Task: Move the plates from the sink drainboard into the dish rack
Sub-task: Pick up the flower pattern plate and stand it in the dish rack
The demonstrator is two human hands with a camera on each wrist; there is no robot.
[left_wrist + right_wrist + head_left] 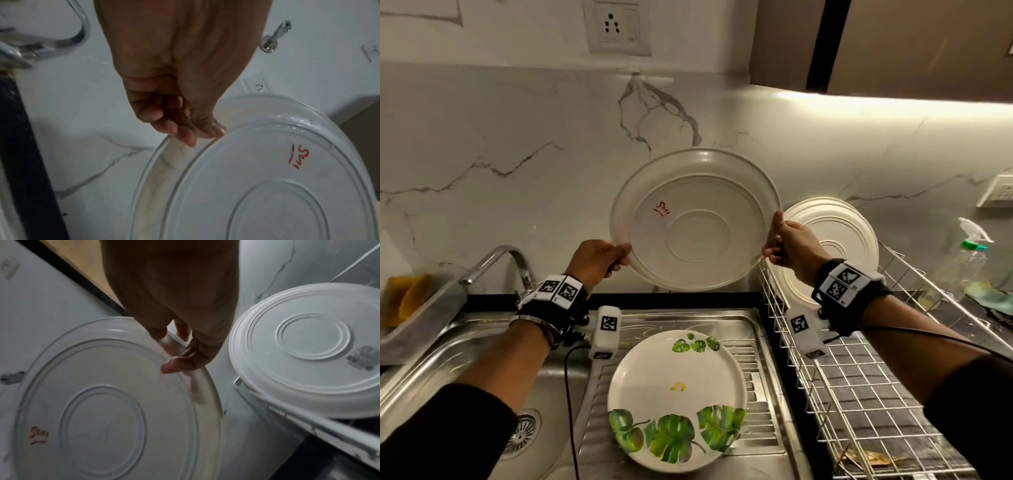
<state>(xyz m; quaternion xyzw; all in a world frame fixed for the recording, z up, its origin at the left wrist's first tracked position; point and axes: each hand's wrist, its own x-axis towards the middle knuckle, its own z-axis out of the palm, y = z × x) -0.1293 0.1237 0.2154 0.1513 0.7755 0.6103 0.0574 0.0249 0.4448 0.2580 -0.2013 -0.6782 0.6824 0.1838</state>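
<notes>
A plain white plate point(695, 219) with red writing on its underside is held upright above the sink drainboard point(760, 411), its underside facing me. My left hand point(599, 258) pinches its left rim point(180, 139), thumb on the underside. My right hand point(787, 245) pinches the right rim point(197, 374). A leaf-patterned plate point(677, 399) lies flat on the drainboard below. White plates point(832, 250) stand on edge at the back of the wire dish rack point(842, 383), also seen in the right wrist view as white plates point(314, 350).
A tap point(496, 263) arches over the sink basin point(448, 377) at the left. A spray bottle point(962, 263) and a green cloth point(989, 294) lie right of the rack. The marble wall point(517, 154) is close behind. A container with yellow sponges point(407, 301) sits far left.
</notes>
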